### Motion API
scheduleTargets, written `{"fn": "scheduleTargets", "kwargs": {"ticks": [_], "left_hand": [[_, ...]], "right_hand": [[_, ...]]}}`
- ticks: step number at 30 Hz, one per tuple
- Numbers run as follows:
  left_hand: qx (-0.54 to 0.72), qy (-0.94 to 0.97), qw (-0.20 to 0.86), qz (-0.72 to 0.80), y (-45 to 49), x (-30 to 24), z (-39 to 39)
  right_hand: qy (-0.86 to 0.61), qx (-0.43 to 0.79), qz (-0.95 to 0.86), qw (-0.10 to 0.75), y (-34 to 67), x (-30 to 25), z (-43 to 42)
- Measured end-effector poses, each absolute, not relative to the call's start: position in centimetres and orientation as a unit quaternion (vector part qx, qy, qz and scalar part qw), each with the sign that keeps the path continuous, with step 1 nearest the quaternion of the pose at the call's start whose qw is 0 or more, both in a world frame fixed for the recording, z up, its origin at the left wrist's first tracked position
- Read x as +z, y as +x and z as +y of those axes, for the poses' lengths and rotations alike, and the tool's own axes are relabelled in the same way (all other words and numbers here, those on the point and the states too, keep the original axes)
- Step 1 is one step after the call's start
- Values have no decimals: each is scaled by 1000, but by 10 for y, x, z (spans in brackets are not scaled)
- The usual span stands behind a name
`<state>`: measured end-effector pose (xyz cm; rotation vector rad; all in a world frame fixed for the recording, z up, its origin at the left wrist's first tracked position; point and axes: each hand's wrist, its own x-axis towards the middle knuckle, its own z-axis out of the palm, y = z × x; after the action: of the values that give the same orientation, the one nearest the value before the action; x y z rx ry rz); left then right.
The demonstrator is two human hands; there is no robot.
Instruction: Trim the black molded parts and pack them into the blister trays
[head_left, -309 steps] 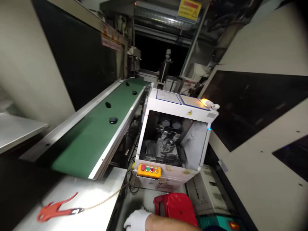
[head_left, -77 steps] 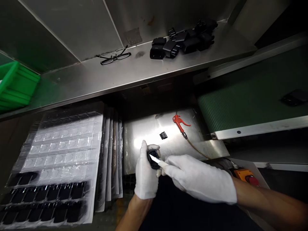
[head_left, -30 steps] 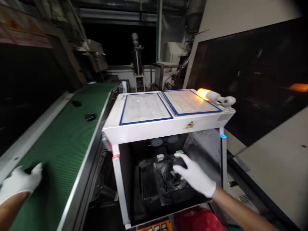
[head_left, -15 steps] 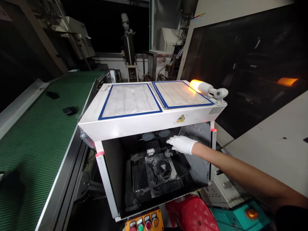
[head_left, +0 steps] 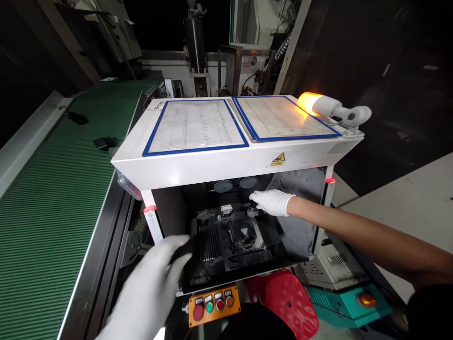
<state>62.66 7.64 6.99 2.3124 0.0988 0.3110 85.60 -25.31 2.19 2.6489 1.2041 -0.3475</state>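
Swung up into the foreground, the blurred white-gloved left hand (head_left: 148,283) has its grip spread open and seemingly empty, just below the boxy white machine cabinet (head_left: 198,170). Inside the cabinet, the white-gloved right hand (head_left: 272,203) reaches a small dark metal fitting (head_left: 252,212); whether its grip has hold, I cannot tell.

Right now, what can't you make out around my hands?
Head view:
Right hand: what its fingertips touch inside the white machine cabinet, hidden by glove and shadow.
Left hand: whether it holds anything; blurred, wrist cut off by the bottom edge.
Dark part on the green conveyor belt: too small to identify.
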Motion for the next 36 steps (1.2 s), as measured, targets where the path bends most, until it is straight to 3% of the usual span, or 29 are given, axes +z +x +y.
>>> {"fn": "scheduleTargets", "kwargs": {"ticks": [6, 12, 23, 32, 36], "left_hand": [[19, 979, 167, -113, 744, 35, 15], [-15, 979, 87, -184, 790, 29, -2], [-55, 971, -22, -230, 801, 15, -19], [-36, 985, -39, -163, 794, 10, -38], [-1, 996, -32, -87, 781, 4, -53]], "right_hand": [[915, -105, 382, 76, 849, 9, -252], [932, -95, 345, 57, 844, 9, -247], [940, -110, 324, 1, 842, 15, -248], [947, -100, 303, -33, 845, 7, -250], [959, -36, 278, -48, 816, 18, -243]]}}
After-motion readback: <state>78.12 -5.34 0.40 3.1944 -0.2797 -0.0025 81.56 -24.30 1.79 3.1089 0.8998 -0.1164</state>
